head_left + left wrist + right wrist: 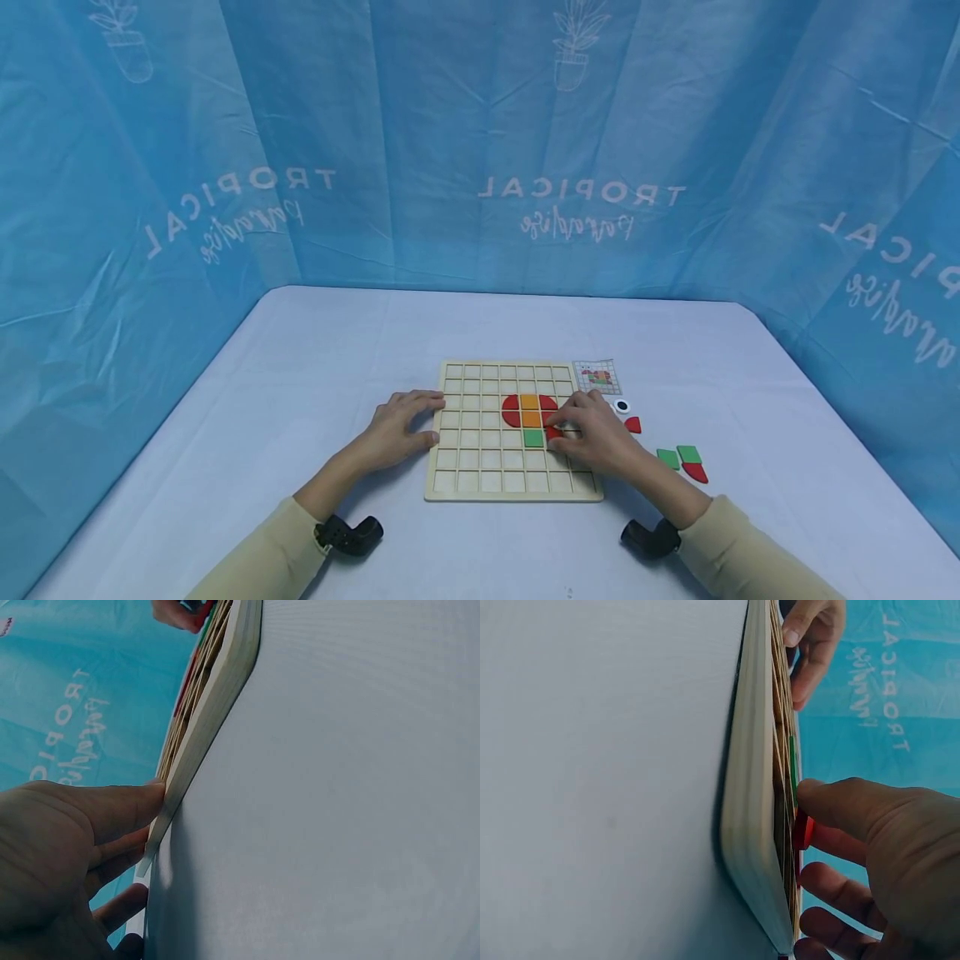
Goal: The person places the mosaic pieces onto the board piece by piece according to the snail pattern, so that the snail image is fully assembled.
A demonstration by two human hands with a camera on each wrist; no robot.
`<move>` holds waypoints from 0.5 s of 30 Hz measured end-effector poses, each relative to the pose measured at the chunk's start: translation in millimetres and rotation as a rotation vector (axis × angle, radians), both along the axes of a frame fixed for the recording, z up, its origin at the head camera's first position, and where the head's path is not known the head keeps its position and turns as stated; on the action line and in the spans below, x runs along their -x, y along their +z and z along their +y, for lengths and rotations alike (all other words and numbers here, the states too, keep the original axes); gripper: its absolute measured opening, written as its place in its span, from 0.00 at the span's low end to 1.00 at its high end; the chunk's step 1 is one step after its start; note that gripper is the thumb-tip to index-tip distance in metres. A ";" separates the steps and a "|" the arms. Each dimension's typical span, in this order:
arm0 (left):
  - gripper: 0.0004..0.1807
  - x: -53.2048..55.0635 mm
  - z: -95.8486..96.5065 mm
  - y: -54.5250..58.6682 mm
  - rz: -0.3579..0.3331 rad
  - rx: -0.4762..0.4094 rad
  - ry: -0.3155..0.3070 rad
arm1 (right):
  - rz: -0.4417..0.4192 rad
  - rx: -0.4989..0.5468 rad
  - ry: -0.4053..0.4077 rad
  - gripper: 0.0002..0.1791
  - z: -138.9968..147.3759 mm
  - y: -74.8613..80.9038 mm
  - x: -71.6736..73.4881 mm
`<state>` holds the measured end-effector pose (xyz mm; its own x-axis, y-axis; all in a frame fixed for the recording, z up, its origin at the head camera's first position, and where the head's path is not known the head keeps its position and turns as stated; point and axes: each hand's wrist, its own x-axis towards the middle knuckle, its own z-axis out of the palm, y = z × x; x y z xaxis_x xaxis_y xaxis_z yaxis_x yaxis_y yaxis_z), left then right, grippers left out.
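A pale wooden grid board [480, 461] lies on the table with several coloured tiles set in its cells. Two orange squares [529, 411] stand in a column, red rounded tiles [511, 411] lie to either side, and a green square [533, 438] sits below. My right hand [597, 429] pinches a red tile [802, 831] between thumb and index finger, low over the cell right of the green square. My left hand [400, 427] rests at the board's left edge, thumb and fingers spread along it, thumb tip touching the rim in the left wrist view.
Past the board's upper right corner lies a small printed pattern card [597, 377]. Right of the board are a white disc with a black centre [621, 406], a red tile [633, 425], two green tiles [688, 454] and a red rounded tile [695, 473]. A blue curtain [480, 233] hangs behind.
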<state>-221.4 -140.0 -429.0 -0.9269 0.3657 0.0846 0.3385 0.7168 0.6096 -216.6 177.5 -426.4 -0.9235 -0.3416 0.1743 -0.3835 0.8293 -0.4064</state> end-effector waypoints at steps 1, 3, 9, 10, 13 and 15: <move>0.26 0.0 0.0 0.0 -0.001 -0.001 0.000 | 0.001 -0.003 0.001 0.13 -0.5 0.1 0.0; 0.26 0.0 -0.1 0.1 -0.001 -0.002 0.000 | -0.001 -0.006 -0.002 0.13 -1.4 0.4 0.1; 0.26 0.1 -1.0 0.4 0.005 -0.004 -0.005 | 0.004 -0.015 -0.012 0.13 -1.9 0.2 0.4; 0.26 -0.1 -1.1 0.6 0.004 -0.005 -0.006 | 0.007 -0.019 -0.012 0.13 -1.8 0.2 0.2; 0.26 -0.3 -1.1 0.9 0.001 -0.006 -0.006 | 0.015 -0.030 -0.010 0.14 -1.2 -0.3 -0.3; 0.27 -0.4 -1.1 0.8 -0.001 -0.006 -0.004 | 0.021 -0.032 -0.004 0.14 -0.9 -0.2 -0.8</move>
